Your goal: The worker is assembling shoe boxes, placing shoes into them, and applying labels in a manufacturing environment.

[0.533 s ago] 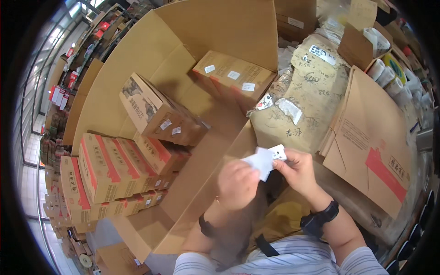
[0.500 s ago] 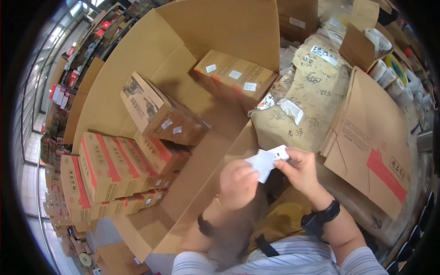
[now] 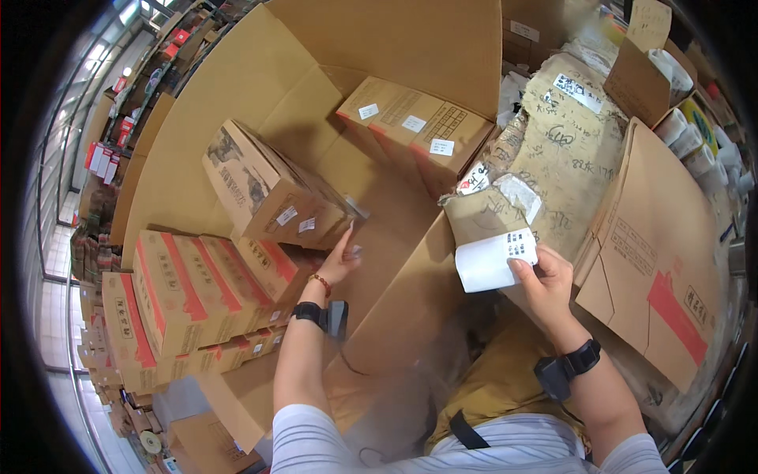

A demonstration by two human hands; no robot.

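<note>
My right hand point(image 3: 545, 280) pinches a white strip of paper labels point(image 3: 485, 262) between thumb and fingers, with dark print near the thumb. Over the big open carton point(image 3: 395, 280), my left hand point(image 3: 338, 259) reaches out, its index finger stretched toward the lower right corner of a tilted brown box point(image 3: 288, 213). Two white labels sit on that box's near face. A small pale patch shows by the fingers; what it is I cannot make out. Farther back in the carton, another brown box point(image 3: 414, 130) bears three white labels.
Red-striped boxes point(image 3: 189, 288) are stacked at the left. To the right lie a worn, scribbled cardboard piece point(image 3: 568, 150) and a folded brown carton point(image 3: 651, 253) with a red band. White rolls point(image 3: 687, 142) stand in a box at the far right.
My left hand has left the label strip and moved left and forward to the tilted box. The right hand has shifted slightly right, and the white strip now hangs in fuller view.
</note>
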